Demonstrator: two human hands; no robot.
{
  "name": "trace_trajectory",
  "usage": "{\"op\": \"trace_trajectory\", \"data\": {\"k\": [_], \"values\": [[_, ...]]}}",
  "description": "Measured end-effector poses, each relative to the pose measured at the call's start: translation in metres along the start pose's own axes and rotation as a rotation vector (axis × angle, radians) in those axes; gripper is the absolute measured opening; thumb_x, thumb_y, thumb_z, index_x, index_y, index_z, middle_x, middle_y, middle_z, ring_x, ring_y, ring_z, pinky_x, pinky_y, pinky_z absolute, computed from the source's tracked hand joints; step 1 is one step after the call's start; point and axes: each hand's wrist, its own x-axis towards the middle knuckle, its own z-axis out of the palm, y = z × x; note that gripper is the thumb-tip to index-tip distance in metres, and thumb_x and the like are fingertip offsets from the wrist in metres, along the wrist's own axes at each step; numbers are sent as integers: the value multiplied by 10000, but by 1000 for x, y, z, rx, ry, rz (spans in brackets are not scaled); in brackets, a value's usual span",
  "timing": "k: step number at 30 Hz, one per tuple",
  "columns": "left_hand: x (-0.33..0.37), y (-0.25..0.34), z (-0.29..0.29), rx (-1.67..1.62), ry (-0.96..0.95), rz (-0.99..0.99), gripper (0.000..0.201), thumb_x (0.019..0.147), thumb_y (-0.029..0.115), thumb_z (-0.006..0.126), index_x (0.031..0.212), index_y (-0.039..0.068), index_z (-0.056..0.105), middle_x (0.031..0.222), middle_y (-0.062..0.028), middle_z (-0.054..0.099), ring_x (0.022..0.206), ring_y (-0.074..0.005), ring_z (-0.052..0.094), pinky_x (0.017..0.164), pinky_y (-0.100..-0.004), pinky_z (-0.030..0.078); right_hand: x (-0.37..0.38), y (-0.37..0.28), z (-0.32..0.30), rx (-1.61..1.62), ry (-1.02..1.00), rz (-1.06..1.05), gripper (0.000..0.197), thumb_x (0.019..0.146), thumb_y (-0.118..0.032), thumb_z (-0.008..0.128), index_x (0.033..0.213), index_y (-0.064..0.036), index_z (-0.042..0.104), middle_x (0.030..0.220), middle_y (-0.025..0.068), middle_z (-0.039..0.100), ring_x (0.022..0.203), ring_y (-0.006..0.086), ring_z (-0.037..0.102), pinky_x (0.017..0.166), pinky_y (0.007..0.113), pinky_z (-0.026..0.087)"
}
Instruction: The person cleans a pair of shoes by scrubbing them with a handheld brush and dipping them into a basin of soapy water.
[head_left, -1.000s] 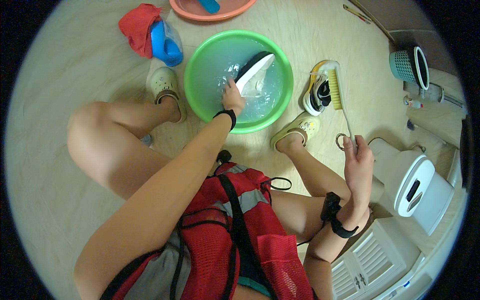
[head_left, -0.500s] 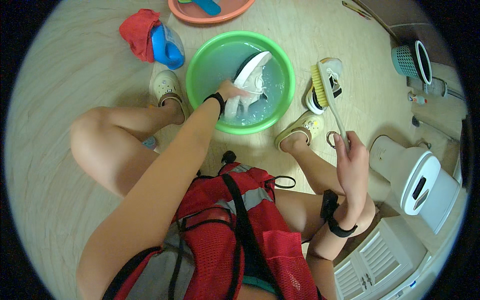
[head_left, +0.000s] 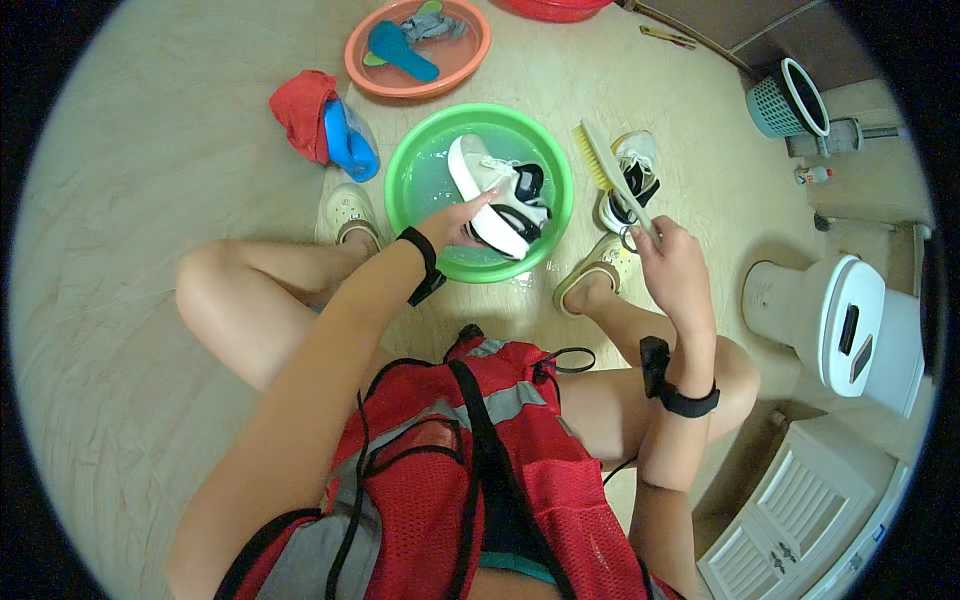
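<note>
My left hand grips a white and black sneaker by its sole side, over a green basin of cloudy, sudsy water. The shoe's white sole edge faces left and its laces and opening face right. In my right hand is a scrub brush with a long pale handle and yellow bristles, held up to the right of the basin. The bristles point left, apart from the sneaker. Beneath the brush, a second sneaker stands on the floor; the brush hides part of it.
An orange basin at the back holds blue insoles and grey cloth. Left of the green basin are a red cloth and a blue bottle. A toilet, a louvred white cabinet and a teal basket line the right.
The sneaker has been turned over and raised from the water, its sole edge now to the left. My right hand and brush shifted slightly left. The view now takes in more of the far floor.
</note>
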Motion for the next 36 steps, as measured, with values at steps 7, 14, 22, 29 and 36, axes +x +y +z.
{"op": "trace_trajectory", "data": {"k": [7,14,22,29,36], "values": [[28,-25,-36,-291,-252,88,708,790,638,508,1245,98,454,1226,-76,529,1121,-249,495,969,-464,381,6,1,11,-21,57,-36,301,831,-290,569,815,11,581,756,226,614,775,409,593,669,479,466],[7,-32,-40,-159,-342,243,642,843,558,489,1272,82,442,1255,-65,526,1116,-236,518,976,-436,388,75,-2,58,144,81,-210,464,713,-414,668,722,46,608,707,247,606,676,374,618,623,441,485],[-39,-22,-18,-150,-464,288,685,842,586,427,1314,90,403,1286,-57,500,1166,-206,476,1012,-381,357,108,-35,105,252,-100,-164,590,538,-460,782,720,83,640,691,226,628,661,309,645,634,383,505],[-35,-30,-27,-206,-454,167,701,837,625,381,1291,93,428,1261,-58,520,1126,-198,512,983,-378,393,115,-46,118,311,-184,-340,299,654,-286,696,733,1,672,709,211,630,704,330,638,678,402,501],[-39,-33,-33,-262,-508,146,650,869,603,377,1271,97,448,1225,-69,547,1080,-202,545,957,-370,416,97,-47,145,147,-138,-366,267,716,-257,636,714,10,649,708,234,605,699,386,606,658,440,492]]}}
